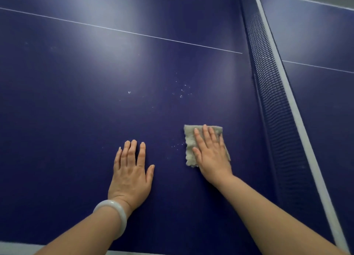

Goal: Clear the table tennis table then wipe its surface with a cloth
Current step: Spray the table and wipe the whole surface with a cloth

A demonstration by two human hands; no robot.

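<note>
Pressing flat on a folded beige cloth (189, 147), right hand (210, 155), fingers straight, gripping nothing, just left of the net (275, 105). Left of cloth, left hand (130, 174) spread flat on blue table tennis table (76, 82). White specks (182, 91) beyond cloth.

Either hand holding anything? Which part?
Nothing gripped. Right hand presses flat on the cloth, covering its middle and right side; left hand rests flat on the table.
</note>
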